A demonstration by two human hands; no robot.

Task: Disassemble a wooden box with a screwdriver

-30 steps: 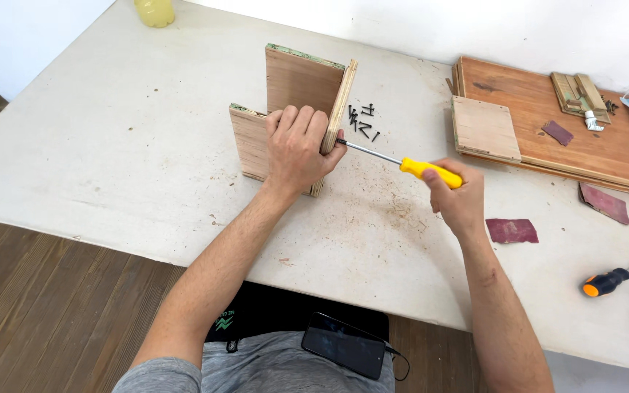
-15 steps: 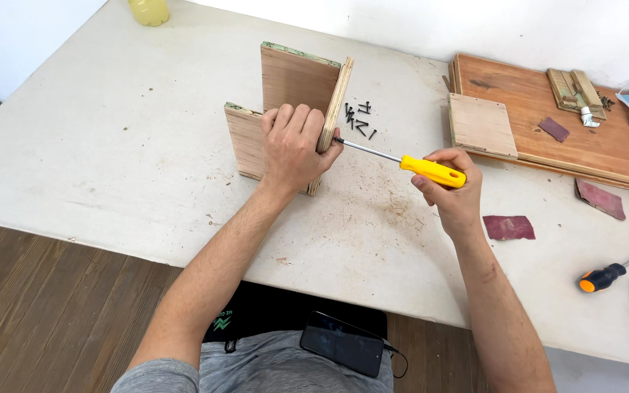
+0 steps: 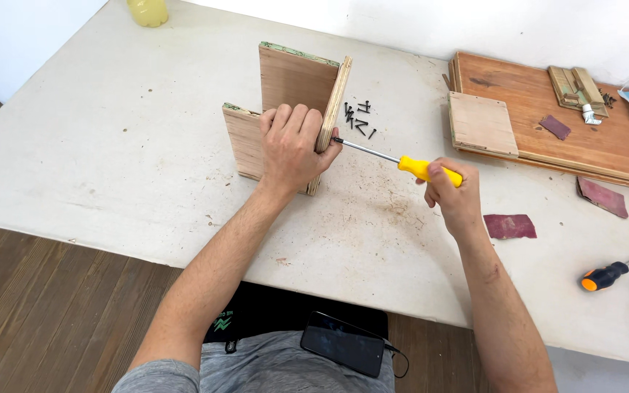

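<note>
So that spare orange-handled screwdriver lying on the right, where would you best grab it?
Probably by the thick orange-and-black handle of the spare screwdriver, coming from above. It lies flat on the table with its thin metal shaft pointing up and to the right, and the handle's sides are free.

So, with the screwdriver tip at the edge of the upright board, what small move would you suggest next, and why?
Probably keep turning the screwdriver with the right hand, pressing along its shaft. Its tip meets the edge of the upright board, and the left hand braces the boards against that push. Loose screws lie beside the joint.
</note>
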